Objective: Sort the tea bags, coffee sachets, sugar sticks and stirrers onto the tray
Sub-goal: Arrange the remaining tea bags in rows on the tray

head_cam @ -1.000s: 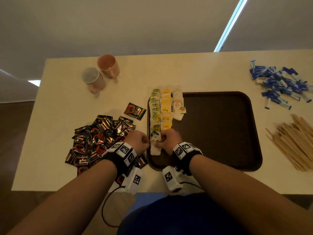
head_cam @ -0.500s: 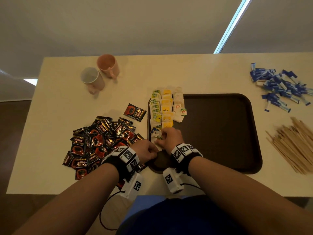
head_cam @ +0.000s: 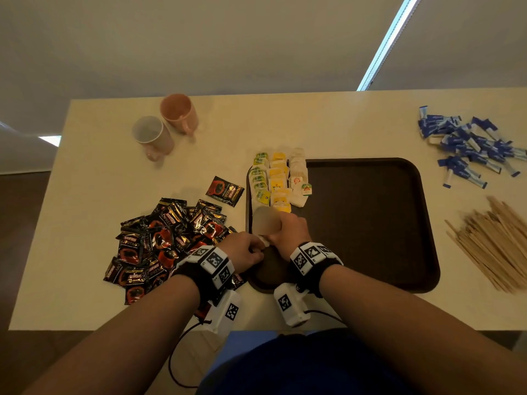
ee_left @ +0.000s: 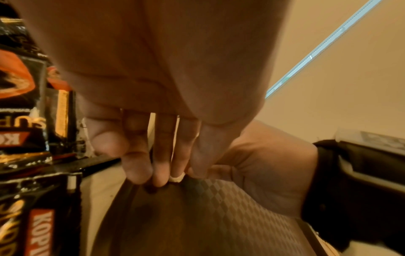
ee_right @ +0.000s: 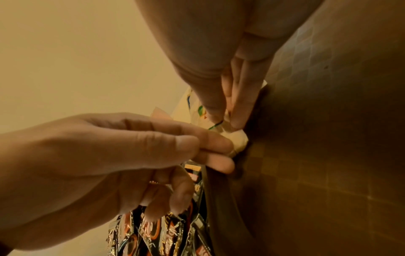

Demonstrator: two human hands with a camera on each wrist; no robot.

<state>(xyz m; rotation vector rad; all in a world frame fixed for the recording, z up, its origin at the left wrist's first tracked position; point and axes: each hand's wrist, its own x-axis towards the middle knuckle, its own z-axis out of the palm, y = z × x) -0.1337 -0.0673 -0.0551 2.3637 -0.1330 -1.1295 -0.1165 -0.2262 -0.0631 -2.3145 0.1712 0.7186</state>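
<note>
Both hands meet over the near left corner of the tray point(head_cam: 370, 223), pinching one tea bag point(head_cam: 266, 228) between them. The right hand point(head_cam: 288, 230) has thumb and forefinger closed on the bag's near end, seen in the right wrist view as white paper point(ee_right: 235, 138) with a green and yellow print. The left hand point(head_cam: 242, 252) has its fingertips point(ee_left: 175, 166) bunched on a small white bit at the bag's lower tip, just above the tray floor. The bag's body is blurred in the head view and stands up from the tray, beside the near end of the tea rows.

The tea rows point(head_cam: 278, 181) lie along the tray's left edge in three columns: green-labelled at the rim, yellow in the middle, white with small red-and-green tags on the inner side. Their far ends overlap the tray's far rim.

The coffee sachets point(head_cam: 159, 243), black with red cups, are heaped on the counter point(head_cam: 99, 181) left of the tray, reaching under the left wrist; one sachet point(head_cam: 225, 191) lies apart, between the heap and the tea rows. The sugar sticks point(head_cam: 467, 146), blue and white, are scattered at the counter's far right corner. The stirrers point(head_cam: 493, 243), pale wood, are piled at the right edge, just beside the tray.

Two mugs point(head_cam: 165, 125) lie on their sides near the far left corner, touching
</note>
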